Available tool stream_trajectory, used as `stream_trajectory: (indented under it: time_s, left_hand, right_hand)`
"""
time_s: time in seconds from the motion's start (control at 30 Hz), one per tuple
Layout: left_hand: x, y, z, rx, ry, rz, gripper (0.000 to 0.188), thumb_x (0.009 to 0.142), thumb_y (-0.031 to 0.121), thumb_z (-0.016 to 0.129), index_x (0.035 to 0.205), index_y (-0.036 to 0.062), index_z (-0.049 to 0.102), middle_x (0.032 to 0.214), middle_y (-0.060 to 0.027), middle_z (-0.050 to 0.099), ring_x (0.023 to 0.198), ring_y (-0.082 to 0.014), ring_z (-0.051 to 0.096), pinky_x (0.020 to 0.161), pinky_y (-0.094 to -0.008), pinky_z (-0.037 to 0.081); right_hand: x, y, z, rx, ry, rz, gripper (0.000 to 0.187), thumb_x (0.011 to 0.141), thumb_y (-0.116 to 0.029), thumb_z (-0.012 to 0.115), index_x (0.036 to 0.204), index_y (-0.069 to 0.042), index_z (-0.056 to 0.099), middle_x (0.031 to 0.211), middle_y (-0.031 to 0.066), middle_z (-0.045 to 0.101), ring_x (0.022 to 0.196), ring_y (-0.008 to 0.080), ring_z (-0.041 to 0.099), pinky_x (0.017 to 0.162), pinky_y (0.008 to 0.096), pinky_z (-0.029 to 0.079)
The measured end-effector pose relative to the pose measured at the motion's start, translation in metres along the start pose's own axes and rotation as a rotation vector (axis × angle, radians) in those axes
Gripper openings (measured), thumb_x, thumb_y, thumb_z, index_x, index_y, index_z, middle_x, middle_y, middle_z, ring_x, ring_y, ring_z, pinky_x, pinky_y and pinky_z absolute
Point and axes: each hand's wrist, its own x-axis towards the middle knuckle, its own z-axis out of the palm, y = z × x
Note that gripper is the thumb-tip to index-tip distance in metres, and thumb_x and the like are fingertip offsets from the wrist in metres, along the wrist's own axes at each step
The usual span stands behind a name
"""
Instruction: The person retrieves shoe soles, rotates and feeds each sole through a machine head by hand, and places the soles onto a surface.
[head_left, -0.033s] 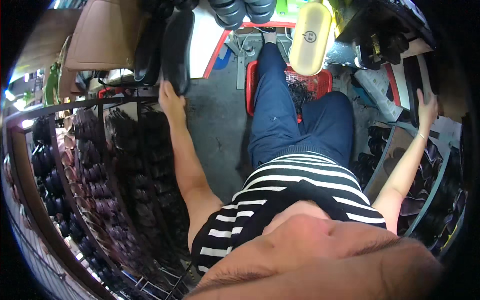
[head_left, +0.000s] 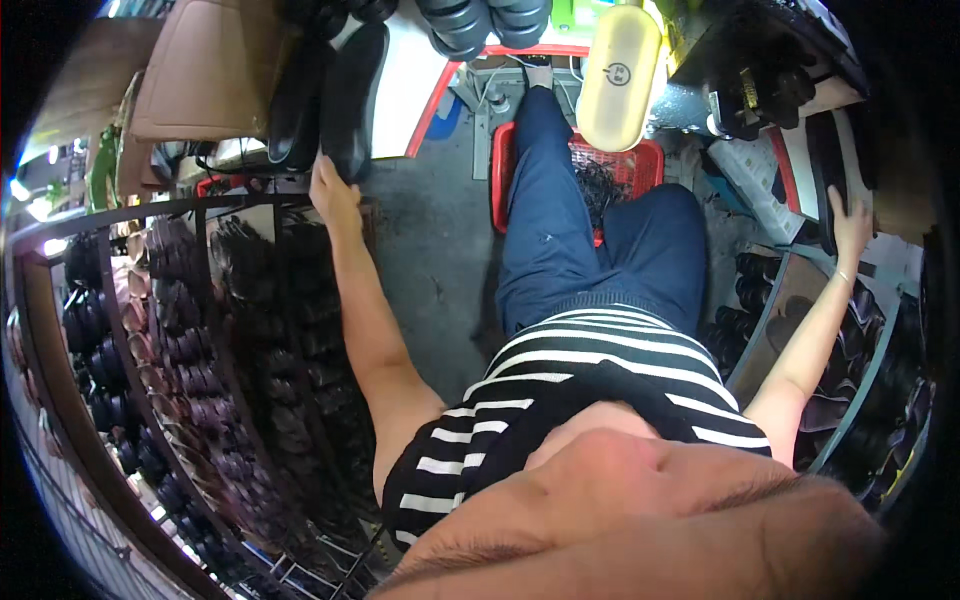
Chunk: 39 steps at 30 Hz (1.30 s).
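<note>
I sit in blue trousers and a striped shirt with both arms stretched out to the sides. My left hand [head_left: 335, 195] reaches far left and grips the lower end of a long black shoe sole [head_left: 355, 90] that stands next to a second black sole [head_left: 298, 100]. My right hand [head_left: 850, 225] lies with its fingers spread on a dark sole piece [head_left: 828, 165] on the shelf at the right. Whether that hand grips the piece is not visible.
A wire rack [head_left: 200, 330] holding rows of dark shoe parts fills the left side. Tan leather sheets [head_left: 210, 70] lie at the upper left. A red basket [head_left: 625, 160] sits under my legs, a pale yellow oblong object [head_left: 620, 75] above it. Shelves with dark soles [head_left: 860, 380] line the right.
</note>
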Motion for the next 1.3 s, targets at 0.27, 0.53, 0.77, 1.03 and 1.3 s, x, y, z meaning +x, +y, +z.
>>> stream_trajectory:
  time_s: [0.27,0.53,0.77,1.03,1.3]
  left_hand:
    - [0.019,-0.022,0.017,0.342,0.446,0.32,0.044,0.088,0.033,0.045,0.097,-0.0084,0.057,0.093,-0.0244,0.06,0.086,-0.0333,0.058,0.075,-0.035,0.043]
    - [-0.21,-0.02,0.193,-0.632,-0.994,-0.189,0.04,0.085,0.012,0.052,0.121,-0.0013,0.038,0.101,-0.0154,0.056,0.087,-0.0228,0.059,0.076,-0.0329,0.049]
    - [-0.226,0.041,0.215,-0.176,-1.055,-0.025,0.032,0.08,0.016,0.06,0.105,-0.001,0.053,0.095,-0.0099,0.058,0.085,-0.0146,0.054,0.079,-0.028,0.043]
    - [-0.204,0.082,0.209,0.076,-0.743,0.35,0.023,0.072,0.012,0.066,0.088,-0.0005,0.056,0.076,-0.0087,0.056,0.069,-0.0169,0.053,0.062,-0.0301,0.043]
    - [-0.204,0.057,0.199,0.133,-0.662,0.523,0.028,0.081,0.02,0.053,0.097,-0.0041,0.055,0.088,-0.0191,0.058,0.082,-0.0292,0.056,0.074,-0.0359,0.044]
  right_hand:
    - [-0.037,-0.016,-0.011,0.295,-0.191,0.083,0.074,0.074,-0.049,0.062,0.124,0.001,0.04,0.122,0.025,0.044,0.115,0.0346,0.043,0.093,0.0363,0.036]
    - [-0.133,-0.143,-0.088,0.843,-0.228,-0.253,0.08,0.057,-0.021,0.077,0.125,-0.004,0.039,0.126,0.0151,0.043,0.118,0.0267,0.041,0.1,0.0364,0.031]
    - [-0.204,-0.202,-0.046,1.297,-0.877,0.025,0.054,0.065,-0.024,0.076,0.108,-0.001,0.054,0.101,0.0135,0.06,0.09,0.0174,0.058,0.082,0.0309,0.045]
    - [-0.211,-0.222,-0.028,1.374,-1.041,-0.211,0.035,0.073,-0.024,0.068,0.095,0.002,0.058,0.084,0.0092,0.062,0.077,0.0127,0.053,0.074,0.0278,0.044]
    - [-0.154,-0.133,-0.018,1.458,-0.791,0.148,0.034,0.072,-0.005,0.066,0.102,-0.002,0.05,0.088,0.0001,0.056,0.082,0.0085,0.054,0.075,0.0236,0.044]
